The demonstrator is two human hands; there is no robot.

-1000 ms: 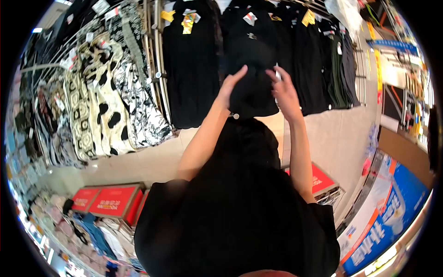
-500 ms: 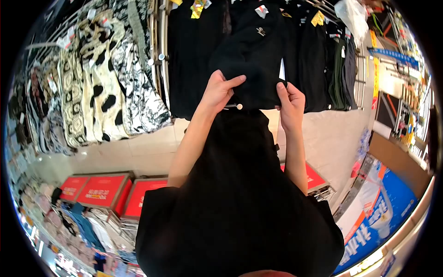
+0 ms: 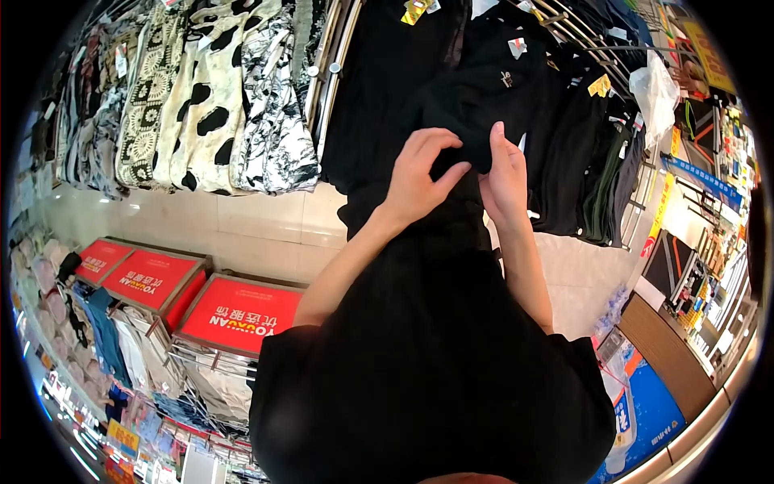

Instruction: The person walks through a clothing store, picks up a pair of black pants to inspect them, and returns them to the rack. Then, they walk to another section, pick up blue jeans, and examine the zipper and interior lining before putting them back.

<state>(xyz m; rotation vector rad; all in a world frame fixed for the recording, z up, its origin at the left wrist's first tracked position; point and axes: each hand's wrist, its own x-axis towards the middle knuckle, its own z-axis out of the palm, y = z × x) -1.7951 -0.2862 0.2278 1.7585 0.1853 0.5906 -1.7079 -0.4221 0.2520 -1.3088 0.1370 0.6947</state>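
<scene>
A black garment (image 3: pixel 472 105) with a small metallic emblem hangs at the rack in front of me, a white and red tag near its top. My left hand (image 3: pixel 423 173) curls over its lower part, thumb and fingers bent around the dark cloth. Close beside it, my right hand (image 3: pixel 506 177) pinches the garment's lower edge, thumb up on the near side and its other fingers partly hidden. The cloth between the two hands is bunched, and its exact fold is hard to make out against my black shirt (image 3: pixel 427 347).
Patterned trousers (image 3: pixel 211 105) hang on a rack at the left, past a metal rail (image 3: pixel 329 81). More dark clothes (image 3: pixel 564 153) and a white plastic bag (image 3: pixel 655 95) are at the right. Red sign boxes (image 3: pixel 234 310) top racks behind me, to the left.
My hands have come closer together, and the garment's lower edge, stretched between them before, is now bunched. The left hand has turned and curled its fingers. The whole view has shifted.
</scene>
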